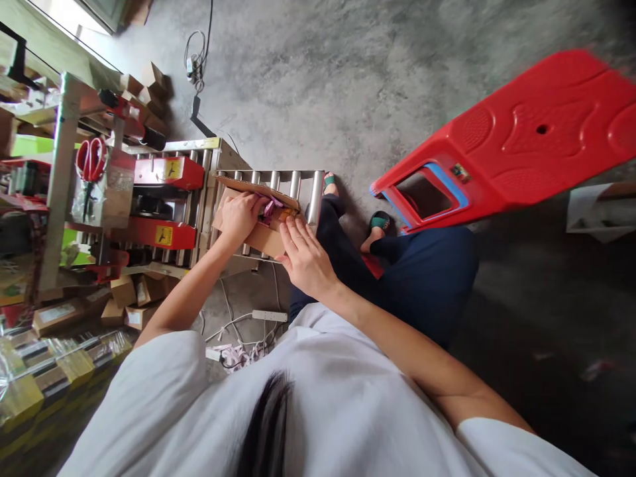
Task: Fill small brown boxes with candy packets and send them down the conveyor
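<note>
The left hand point(239, 218) has its fingers bent over the edge of an open cardboard box point(265, 240), tips by a purple thing point(271, 209) inside; whether they pinch it I cannot tell. The right hand point(307, 258) lies with 4 fingers nearly straight and close together, thumb apart, touching the box near an orange thing point(287, 214); it is not wrapped around anything. The hands cover parts of the box's mouth, so the contents show only as scraps of colour.

The box rests on the end of a roller table point(315, 199), between the hands and just left of the legs. Farther left, 2 red blocks point(171, 172) with yellow labels sit over the rollers. Beyond them, red-handled scissors point(91, 160) hang beside a metal post point(55, 199), which hides part of the clutter behind it. Small cartons point(144, 291) are piled below, and the shiny stack point(59, 374) at the lower left is cut off and hard to make out.

Near the shirt point(342, 377) a power strip point(269, 316) lies among cords. To the right, a red stool point(541, 132) runs out of view, partly hiding a pale object point(599, 215) I cannot identify.
</note>
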Action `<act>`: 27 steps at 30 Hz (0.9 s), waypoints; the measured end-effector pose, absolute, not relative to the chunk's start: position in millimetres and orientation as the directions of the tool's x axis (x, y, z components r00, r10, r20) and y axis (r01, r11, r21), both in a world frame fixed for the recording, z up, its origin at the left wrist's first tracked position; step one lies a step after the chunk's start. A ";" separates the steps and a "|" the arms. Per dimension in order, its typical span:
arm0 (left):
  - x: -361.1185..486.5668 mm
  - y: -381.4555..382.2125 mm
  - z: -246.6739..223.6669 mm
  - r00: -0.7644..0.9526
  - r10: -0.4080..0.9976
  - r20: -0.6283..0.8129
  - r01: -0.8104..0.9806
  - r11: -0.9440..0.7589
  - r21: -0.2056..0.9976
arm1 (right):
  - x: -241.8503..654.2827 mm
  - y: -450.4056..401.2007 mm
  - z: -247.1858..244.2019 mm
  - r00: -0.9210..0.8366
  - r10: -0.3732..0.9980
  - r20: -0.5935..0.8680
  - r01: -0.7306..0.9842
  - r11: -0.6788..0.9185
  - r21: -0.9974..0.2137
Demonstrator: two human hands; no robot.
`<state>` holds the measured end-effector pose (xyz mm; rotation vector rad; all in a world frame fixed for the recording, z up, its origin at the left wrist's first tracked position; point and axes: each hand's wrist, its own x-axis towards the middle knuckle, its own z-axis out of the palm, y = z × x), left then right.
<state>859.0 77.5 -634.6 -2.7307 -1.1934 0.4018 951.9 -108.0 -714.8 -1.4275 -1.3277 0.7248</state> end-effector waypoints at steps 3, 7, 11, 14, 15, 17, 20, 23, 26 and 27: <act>853.6 75.8 -630.1 0.677 0.730 -0.090 0.723 -0.683 -0.107 | 961.5 -92.4 -708.6 0.167 0.950 0.263 0.374 0.186 -0.909; 850.6 77.1 -629.9 0.673 0.734 0.097 0.728 -0.680 0.089 | 975.9 -54.0 -691.2 0.111 0.956 0.272 0.454 0.194 -0.869; 855.5 80.8 -632.7 0.643 0.740 0.195 0.724 -0.671 0.159 | 978.5 -17.4 -675.4 0.040 0.988 0.152 0.493 0.113 -0.863; 855.8 80.1 -631.3 0.619 0.721 0.312 0.716 -0.681 0.153 | 977.3 1.7 -666.3 -0.040 0.999 0.025 0.540 0.043 -0.841; 853.8 79.3 -630.1 0.610 0.718 0.335 0.722 -0.678 0.139 | 977.3 6.9 -663.6 -0.065 0.998 -0.002 0.563 0.035 -0.826; 846.5 77.8 -626.5 0.616 0.729 0.297 0.738 -0.667 0.106 | 978.1 15.9 -659.2 -0.116 0.993 -0.021 0.601 0.054 -0.798; 832.3 78.4 -619.9 0.699 0.714 0.043 0.712 -0.700 0.060 | 979.0 23.6 -657.9 -0.169 0.986 -0.004 0.626 0.104 -0.773; 824.1 82.6 -616.0 0.754 0.632 -0.176 0.643 -0.766 0.005 | 976.1 17.6 -666.6 -0.170 0.984 0.049 0.601 0.143 -0.786; 823.9 87.8 -617.4 0.754 0.612 -0.240 0.614 -0.786 -0.076 | 974.6 -0.5 -679.6 -0.097 0.986 0.138 0.554 0.169 -0.815; 824.5 89.6 -618.7 0.748 0.617 -0.244 0.612 -0.784 -0.104 | 976.7 -6.3 -682.0 -0.072 0.980 0.187 0.542 0.196 -0.817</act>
